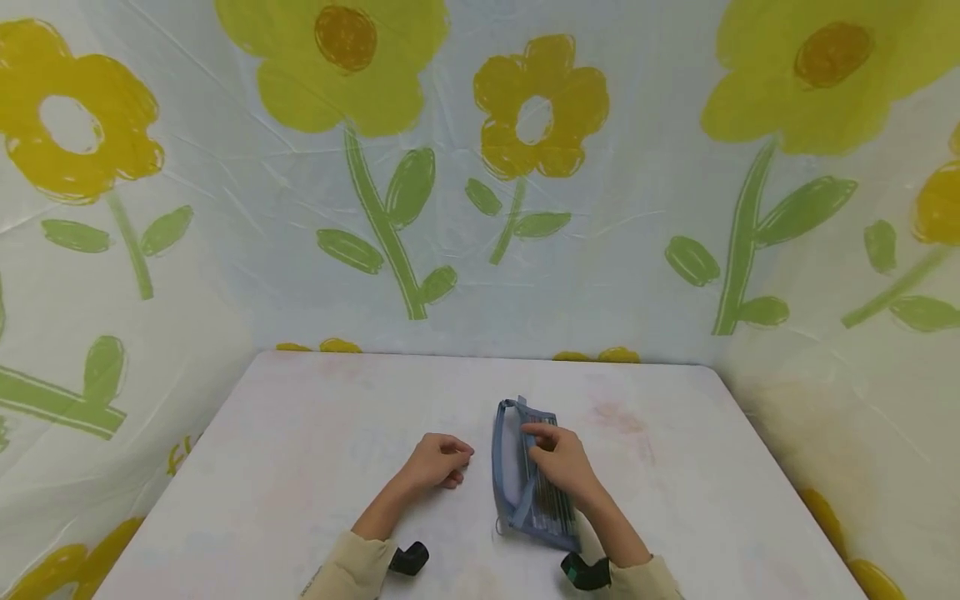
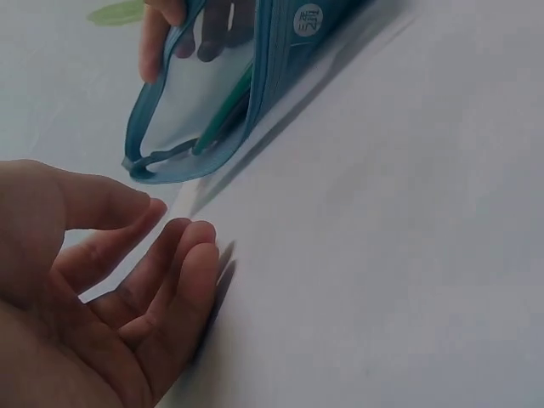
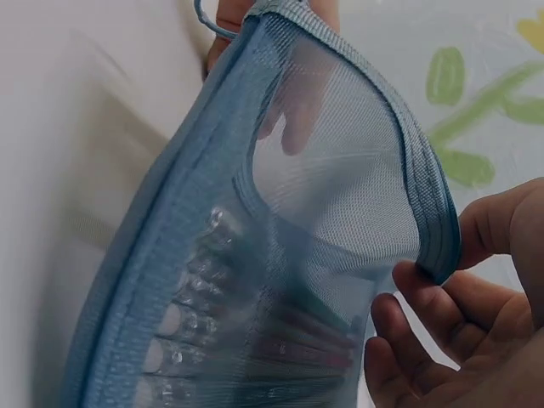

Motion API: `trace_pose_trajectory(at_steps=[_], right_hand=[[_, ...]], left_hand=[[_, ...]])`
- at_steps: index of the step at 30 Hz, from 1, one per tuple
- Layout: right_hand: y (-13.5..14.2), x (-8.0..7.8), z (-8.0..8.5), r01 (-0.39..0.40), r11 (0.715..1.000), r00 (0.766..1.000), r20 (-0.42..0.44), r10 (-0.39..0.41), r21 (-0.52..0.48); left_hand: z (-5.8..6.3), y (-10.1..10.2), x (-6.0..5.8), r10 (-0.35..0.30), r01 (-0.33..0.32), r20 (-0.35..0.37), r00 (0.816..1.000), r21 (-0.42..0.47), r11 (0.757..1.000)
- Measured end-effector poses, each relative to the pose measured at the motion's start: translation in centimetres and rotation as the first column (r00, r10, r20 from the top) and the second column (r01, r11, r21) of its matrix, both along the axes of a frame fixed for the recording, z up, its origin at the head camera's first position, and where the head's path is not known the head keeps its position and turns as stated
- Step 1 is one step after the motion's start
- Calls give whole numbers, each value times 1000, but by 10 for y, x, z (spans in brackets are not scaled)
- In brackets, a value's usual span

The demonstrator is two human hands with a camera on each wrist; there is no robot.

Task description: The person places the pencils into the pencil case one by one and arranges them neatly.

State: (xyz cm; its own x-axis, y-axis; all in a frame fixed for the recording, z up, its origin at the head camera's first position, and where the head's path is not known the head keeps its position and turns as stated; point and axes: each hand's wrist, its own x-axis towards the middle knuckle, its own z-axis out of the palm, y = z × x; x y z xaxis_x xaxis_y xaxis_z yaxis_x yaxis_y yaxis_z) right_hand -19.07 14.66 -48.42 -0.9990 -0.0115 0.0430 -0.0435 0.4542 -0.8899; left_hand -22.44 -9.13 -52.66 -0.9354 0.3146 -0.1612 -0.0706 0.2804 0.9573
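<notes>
A blue mesh zip pencil case [image 1: 542,529] lies open-mouthed on the table, its long side running away from me. Several clear-capped pens [image 3: 191,331] show through the mesh, and a green pen [image 2: 228,110] sits inside near the mouth. My right hand [image 1: 564,460] pinches the case's edge band [image 3: 429,204] between thumb and fingers. To the left of the case, my left hand [image 1: 435,461] hovers low with loosely bent fingers and holds nothing. Its fingertips are just short of the case's rim in the left wrist view.
The white table [image 1: 337,417] has rounded far corners. A flower-printed sheet [image 1: 585,275] hangs behind it and along both sides. Black wrist devices [image 1: 408,558] jut inward from both sleeves.
</notes>
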Motion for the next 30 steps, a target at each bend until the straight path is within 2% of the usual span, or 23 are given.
trace_pose_trajectory(at_steps=[6,12,17,20,24,28,30], right_hand=[[-27,-9,2,-41,998,999,-31,43,39],[-48,-14,-8,-95,994,990,-99,99,48],[-59,-10,-21,-62,998,990,-122,64,16],[-68,-9,-27,-23,1000,995,-102,21,-21],[-80,-13,-31,-3,999,995,-97,-2,-45],[-84,-18,-34,-58,998,993,-108,55,-24],[-83,-17,-35,-101,995,989,-113,99,-13]], left_hand=[[-4,-28,-3,66,-65,-20,998,17,998],[-6,-55,-2,112,-111,-23,994,40,993],[-5,-72,0,132,-131,-19,991,34,991],[-4,-81,0,142,-142,0,990,24,990],[-2,-92,-4,162,-162,3,987,21,987],[-3,-101,-4,184,-185,-34,982,-13,983],[-5,-106,-3,192,-200,-97,977,-81,976]])
